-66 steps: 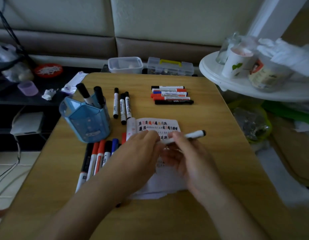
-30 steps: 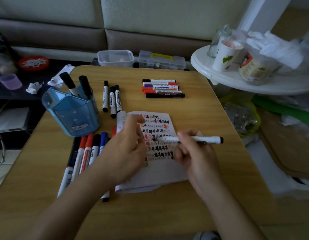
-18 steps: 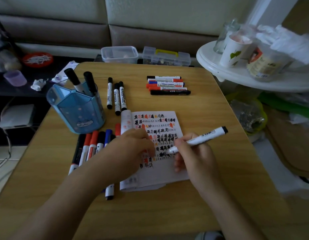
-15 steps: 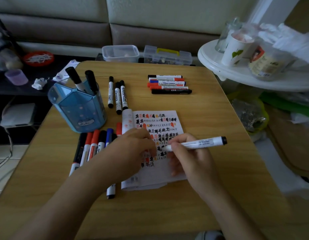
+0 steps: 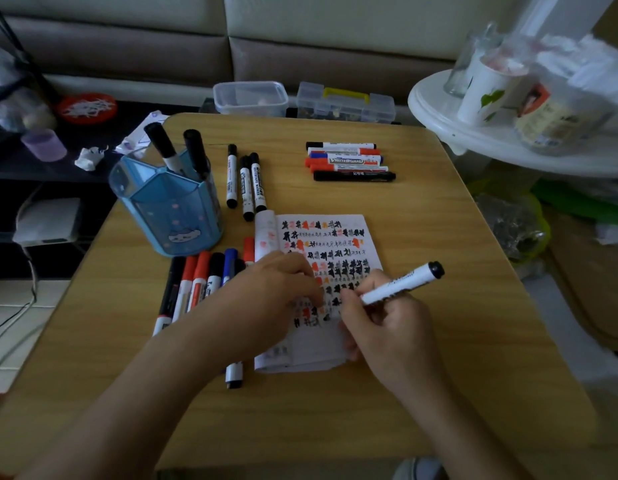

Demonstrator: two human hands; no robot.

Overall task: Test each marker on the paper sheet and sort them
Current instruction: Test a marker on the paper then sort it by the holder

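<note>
A white paper sheet (image 5: 338, 237) covered in rows of black and red test marks lies mid-table. My right hand (image 5: 383, 327) grips a white marker with a black end (image 5: 401, 284), its tip down on the sheet's lower rows. My left hand (image 5: 266, 299) rests with curled fingers on the sheet's left part; whether it holds the cap is hidden. A row of several markers (image 5: 196, 282) lies left of the sheet, partly under my left arm. Three black markers (image 5: 246, 181) lie beyond it, and several more (image 5: 349, 161) at the far middle.
A blue pen holder (image 5: 169, 209) with two black markers stands at the table's left. Two clear plastic boxes (image 5: 252, 97) sit past the far edge. A white round side table (image 5: 508, 140) with cups and jars crowds the right. Bags lie on the floor at the right.
My right hand uncapped the marker with the left, then brought its tip down onto the sheet's lower rows. The marker has tilted from level to slanted. My left hand stayed on the sheet.
</note>
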